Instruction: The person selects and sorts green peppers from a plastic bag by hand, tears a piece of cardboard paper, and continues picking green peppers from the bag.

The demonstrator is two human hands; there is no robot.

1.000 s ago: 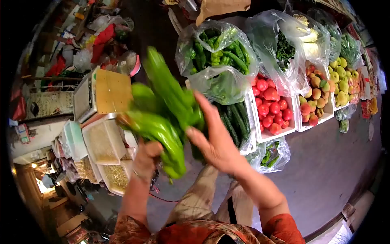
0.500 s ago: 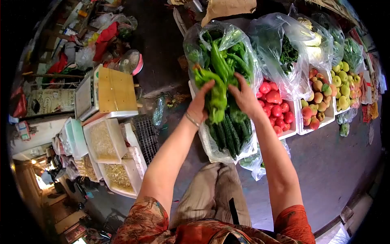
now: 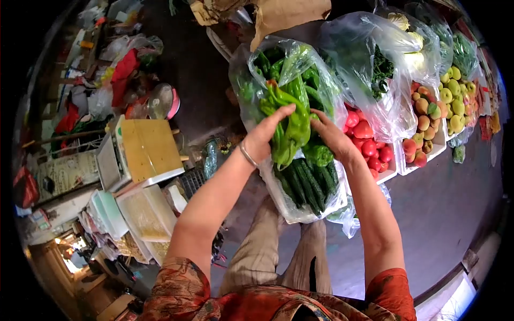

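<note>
Long green peppers [image 3: 292, 125], one with a reddish tip, lie between my two hands at the near edge of a clear plastic bag [image 3: 243, 99] of green peppers. My left hand [image 3: 263, 134] wears a bracelet at the wrist and is closed round the left side of the bunch, thumb on top. On the right side, my right hand [image 3: 333, 136] presses against the peppers, its fingers partly hidden among them. Just below the hands, dark cucumbers [image 3: 308, 184] fill a plastic-lined white box [image 3: 300, 215].
To the right stand boxes of tomatoes [image 3: 369, 147], peaches [image 3: 425, 123] and yellow-green fruit [image 3: 454, 99], with bags of greens [image 3: 383, 69] behind. At left are a scale [image 3: 110, 163], a wooden-topped box [image 3: 150, 150] and plastic tubs [image 3: 144, 211].
The peppers came from the left in both hands to the bag over the past second. Since the half-second frame, the hands have shifted slightly, still around the bunch.
</note>
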